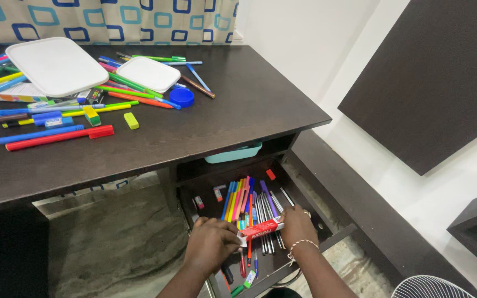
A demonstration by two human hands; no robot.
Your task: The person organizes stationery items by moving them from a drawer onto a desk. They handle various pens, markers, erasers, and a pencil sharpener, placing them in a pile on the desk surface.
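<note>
Box (260, 228), a small red and white carton, sits between both hands over the open drawer (327, 227), near its front edge. The left hand (212, 243) is curled around the box's left end, fingers closed on it. The right hand (297, 223) rests half open against the right end, fingers bent over the far side, a beaded band on the wrist. It looks light and thin-walled, likely easy to crush, so a hold on the two short ends with gentle pressure seems best. Its glossy faces may slip a little. Under the box, pens (240, 200) lie in a row along the drawer's bottom, with small erasers (217, 193) toward its back left corner. A teal tray (234, 154) sits on the shelf above. More pens and two white lids (56, 65) crowd the desk's (238, 105) back left corner.
</note>
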